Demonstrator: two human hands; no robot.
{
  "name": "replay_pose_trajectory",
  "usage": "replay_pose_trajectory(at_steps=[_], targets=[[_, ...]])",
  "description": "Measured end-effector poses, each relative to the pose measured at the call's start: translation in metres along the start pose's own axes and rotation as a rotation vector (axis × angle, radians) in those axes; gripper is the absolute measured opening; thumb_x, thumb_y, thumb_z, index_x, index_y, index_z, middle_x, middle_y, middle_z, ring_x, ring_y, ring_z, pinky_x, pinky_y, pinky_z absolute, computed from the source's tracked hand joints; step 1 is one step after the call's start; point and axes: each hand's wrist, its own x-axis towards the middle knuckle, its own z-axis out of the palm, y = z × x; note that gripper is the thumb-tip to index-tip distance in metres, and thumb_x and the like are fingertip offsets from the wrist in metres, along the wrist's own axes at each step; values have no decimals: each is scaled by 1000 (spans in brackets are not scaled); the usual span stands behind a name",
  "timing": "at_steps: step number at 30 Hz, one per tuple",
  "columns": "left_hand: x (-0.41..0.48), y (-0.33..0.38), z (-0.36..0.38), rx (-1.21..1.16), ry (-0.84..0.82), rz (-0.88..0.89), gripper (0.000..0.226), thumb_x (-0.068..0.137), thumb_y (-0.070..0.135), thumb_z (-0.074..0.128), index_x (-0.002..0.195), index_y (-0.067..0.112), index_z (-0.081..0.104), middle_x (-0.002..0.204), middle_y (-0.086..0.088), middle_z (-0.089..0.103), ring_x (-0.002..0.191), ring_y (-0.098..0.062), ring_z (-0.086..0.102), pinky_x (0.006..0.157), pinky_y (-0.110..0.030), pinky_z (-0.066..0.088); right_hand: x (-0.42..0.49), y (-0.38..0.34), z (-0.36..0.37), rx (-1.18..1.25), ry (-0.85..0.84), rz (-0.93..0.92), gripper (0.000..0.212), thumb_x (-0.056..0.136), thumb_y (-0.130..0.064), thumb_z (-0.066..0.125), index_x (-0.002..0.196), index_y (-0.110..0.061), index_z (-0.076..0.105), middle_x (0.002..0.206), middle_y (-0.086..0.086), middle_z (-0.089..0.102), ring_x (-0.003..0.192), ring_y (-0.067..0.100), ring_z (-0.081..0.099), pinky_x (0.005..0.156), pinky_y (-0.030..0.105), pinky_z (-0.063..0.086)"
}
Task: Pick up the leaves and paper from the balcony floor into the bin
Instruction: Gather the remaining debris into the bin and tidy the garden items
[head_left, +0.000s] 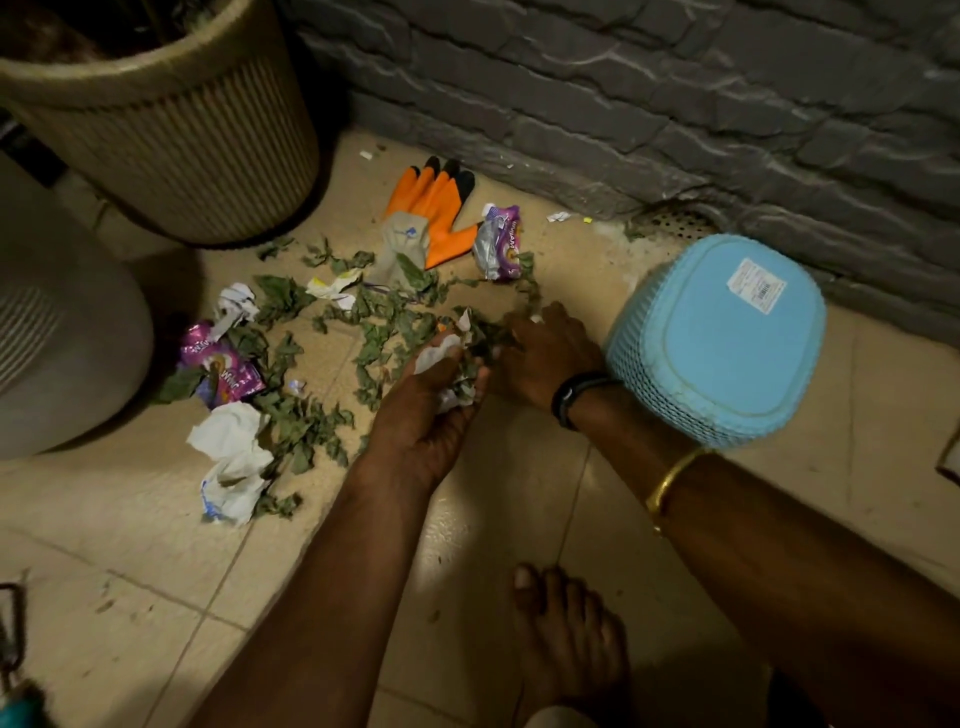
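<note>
— Where are the leaves (283, 299)?
— Strewn with crumpled paper (228, 434) across the middle of the floor (493, 519). The left hand (431, 415) lies palm up, fingers curled round a clump of both.
— And the right hand (545, 353)?
— Fingertips are down in the leaves; I cannot tell whether it grips.
— The bin (717, 364)?
— Blue, tipped over at the floor's wall edge. Its barcode sticker (756, 286) is unreadable.

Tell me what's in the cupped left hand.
The left hand holds crumpled white paper and green leaves. Anything beneath that bundle is covered; the right hand covers its right edge.
</note>
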Motion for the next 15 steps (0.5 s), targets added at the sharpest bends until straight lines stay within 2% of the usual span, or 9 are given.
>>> replay_pose_trajectory(at_steps=[2, 4, 7, 10, 12, 15], targets=[[-2, 0, -5, 24, 20, 7, 19, 99, 0, 51, 109, 12, 64, 98, -4, 71, 75, -14, 72, 68, -28, 61, -17, 2, 2, -128, -50, -3, 56, 94, -42, 55, 148, -39, 39, 151, 13, 36, 137, 38, 35, 107, 50, 41], [-5, 0, -9, 44, 41, 3, 17, 99, 1, 52, 104, 12, 65, 100, -5, 68, 80, -16, 67, 71, -29, 60, -30, 5, 4, -189, 16, -27, 46, 96, -25, 50, 141, -35, 51, 139, 15, 47, 126, 38, 46, 98, 43, 46], [-8, -2, -14, 74, 68, 3, 16, 98, 1, 54, 100, 12, 65, 93, -5, 66, 71, -15, 66, 75, -32, 58, -41, 11, 7, -165, 161, -50, 39, 96, -6, 44, 118, -24, 72, 117, 14, 63, 107, 33, 60, 82, 35, 50], [-9, -6, -16, 118, 73, -5, 16, 97, 0, 54, 100, 12, 64, 88, -7, 64, 68, -16, 65, 66, -29, 60, -46, 15, 9, -100, 213, -53, 34, 94, -2, 50, 105, -19, 77, 107, 10, 70, 97, 28, 66, 77, 31, 50], [-11, -9, -15, 145, 85, -11, 16, 98, 0, 53, 101, 13, 63, 89, -6, 62, 72, -17, 63, 61, -27, 60, -46, 18, 5, 26, 205, -25, 29, 89, -4, 60, 103, -22, 79, 105, 5, 73, 97, 26, 68, 79, 27, 52], [-15, -13, -11, 169, 94, 20, 18, 99, 0, 50, 99, 14, 62, 90, -4, 65, 80, -19, 60, 58, -27, 60, -56, 17, -13, 432, 147, 24, 29, 79, -13, 82, 103, -28, 78, 105, -12, 71, 98, 8, 66, 78, 11, 49]])
